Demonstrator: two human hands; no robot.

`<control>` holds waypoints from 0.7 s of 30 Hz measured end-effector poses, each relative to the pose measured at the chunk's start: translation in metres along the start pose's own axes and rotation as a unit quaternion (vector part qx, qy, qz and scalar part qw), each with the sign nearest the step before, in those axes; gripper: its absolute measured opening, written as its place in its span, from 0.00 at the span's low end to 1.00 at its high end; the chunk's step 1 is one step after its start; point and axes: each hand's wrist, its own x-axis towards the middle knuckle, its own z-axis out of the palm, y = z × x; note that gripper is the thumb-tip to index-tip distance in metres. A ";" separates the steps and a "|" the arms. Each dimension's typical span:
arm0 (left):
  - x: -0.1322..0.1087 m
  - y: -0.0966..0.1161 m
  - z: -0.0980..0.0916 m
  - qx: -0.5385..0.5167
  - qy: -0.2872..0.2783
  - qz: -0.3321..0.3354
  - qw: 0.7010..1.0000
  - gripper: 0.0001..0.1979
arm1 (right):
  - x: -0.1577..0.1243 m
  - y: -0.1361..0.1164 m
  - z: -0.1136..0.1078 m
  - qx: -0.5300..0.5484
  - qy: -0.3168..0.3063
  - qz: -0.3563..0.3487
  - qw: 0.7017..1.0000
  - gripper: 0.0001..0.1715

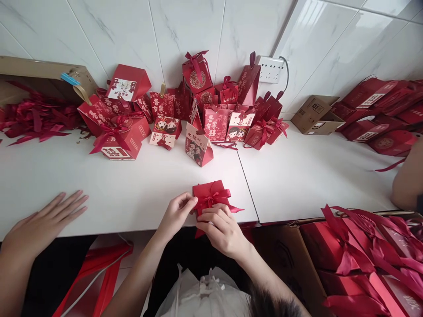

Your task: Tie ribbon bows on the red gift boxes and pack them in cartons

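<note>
At the table's front edge, in the middle of the head view, is a small red gift box [209, 188] with a satin ribbon bow [211, 199] across it. My left hand [178, 213] is closed in a pinch at the box's left side, where the left part of the bow meets the fingertips. My right hand [222, 229] curls over the near side of the box, its fingers against the bow and covering the lower part. One ribbon tail reaches out to the right, another hangs below the table edge.
Several red gift boxes [214, 123] stand along the wall. Loose ribbons [36, 110] fill a carton at left; another person's hand [49, 218] lies flat nearby. At right are stacked boxes [370, 99], a small brown carton [312, 115], another person's arm [408, 180] and a carton of bowed boxes [343, 251].
</note>
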 end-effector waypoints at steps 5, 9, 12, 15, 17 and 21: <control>0.002 -0.007 0.001 -0.028 0.018 -0.002 0.999 0.16 | -0.010 0.009 -0.015 0.045 0.057 -0.028 0.997 0.12; 0.003 -0.009 0.002 -0.034 0.027 -0.001 0.999 0.16 | -0.019 0.010 -0.017 0.024 0.043 -0.057 0.997 0.11; 0.001 -0.009 0.003 -0.014 0.033 0.003 0.999 0.16 | -0.021 0.005 -0.012 -0.008 0.046 -0.063 0.997 0.10; 0.000 -0.008 0.006 0.006 0.045 0.005 0.999 0.16 | -0.019 -0.005 -0.009 -0.030 0.071 -0.059 0.995 0.06; 0.000 -0.006 0.008 0.014 0.051 0.009 0.999 0.16 | -0.017 -0.011 -0.012 -0.021 0.082 -0.066 0.994 0.10; 0.000 -0.001 0.006 0.031 0.034 -0.002 0.999 0.16 | -0.013 -0.002 -0.029 0.010 0.185 0.039 0.982 0.23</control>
